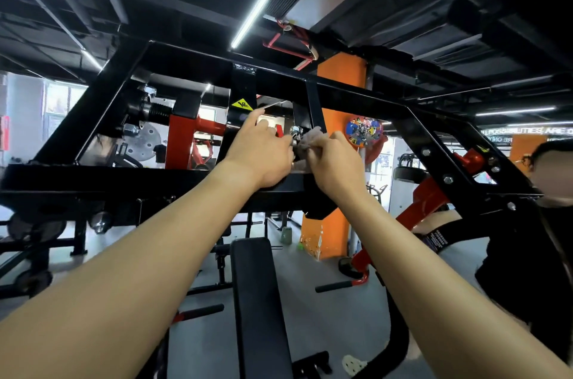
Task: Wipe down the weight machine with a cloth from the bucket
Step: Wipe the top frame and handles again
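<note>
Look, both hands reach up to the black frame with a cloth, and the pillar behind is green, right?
Not quite. The pillar behind is orange, not green, as the head view shows. The rest holds: the left hand and the right hand reach up to the black frame, with the cloth between them.

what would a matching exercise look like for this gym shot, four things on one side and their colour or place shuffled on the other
Things:
1. cloth
2. pillar
3. warning sticker
4. bench pad

Colour or place:
a. yellow triangle, stuck on the black frame
b. orange, standing behind the machine
c. black, low down between the two forearms
d. bunched up, gripped by the right hand

Pairs: 1-d, 2-b, 3-a, 4-c
</note>
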A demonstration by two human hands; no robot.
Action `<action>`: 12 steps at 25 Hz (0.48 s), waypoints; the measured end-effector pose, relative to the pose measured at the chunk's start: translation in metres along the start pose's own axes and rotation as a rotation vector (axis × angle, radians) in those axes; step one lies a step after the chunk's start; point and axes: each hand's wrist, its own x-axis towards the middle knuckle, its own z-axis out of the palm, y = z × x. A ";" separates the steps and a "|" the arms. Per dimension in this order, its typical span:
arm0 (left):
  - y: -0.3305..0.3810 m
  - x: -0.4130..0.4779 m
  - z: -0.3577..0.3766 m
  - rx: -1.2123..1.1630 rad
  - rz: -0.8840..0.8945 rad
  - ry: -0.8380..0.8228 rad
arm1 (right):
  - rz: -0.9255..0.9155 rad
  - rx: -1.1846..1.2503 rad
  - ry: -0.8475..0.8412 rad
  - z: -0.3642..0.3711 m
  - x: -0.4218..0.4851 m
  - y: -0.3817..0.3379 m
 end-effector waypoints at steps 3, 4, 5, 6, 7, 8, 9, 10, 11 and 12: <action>0.001 -0.018 -0.003 -0.071 0.006 0.019 | 0.061 0.021 -0.050 -0.007 -0.016 -0.010; 0.003 -0.027 -0.006 -0.087 0.012 0.015 | 0.082 0.020 -0.062 -0.010 -0.019 -0.013; 0.004 -0.035 -0.009 -0.104 0.021 0.005 | 0.088 0.009 -0.082 -0.013 -0.020 -0.018; 0.006 -0.043 -0.013 -0.115 0.029 -0.015 | 0.094 0.004 -0.104 -0.016 -0.022 -0.021; 0.008 -0.051 -0.015 -0.128 0.023 -0.052 | 0.096 -0.015 -0.130 -0.018 -0.025 -0.024; 0.011 -0.059 -0.018 -0.151 -0.008 -0.098 | 0.084 -0.043 -0.148 -0.020 -0.030 -0.026; 0.013 -0.064 -0.021 -0.183 -0.059 -0.140 | 0.073 -0.063 -0.160 -0.018 -0.034 -0.026; 0.014 -0.068 -0.024 -0.208 -0.109 -0.176 | 0.081 -0.039 -0.161 -0.016 -0.037 -0.024; 0.015 -0.070 -0.026 -0.218 -0.140 -0.207 | 0.104 -0.006 -0.159 -0.014 -0.040 -0.022; 0.016 -0.071 -0.028 -0.214 -0.153 -0.226 | 0.115 0.000 -0.158 -0.014 -0.044 -0.023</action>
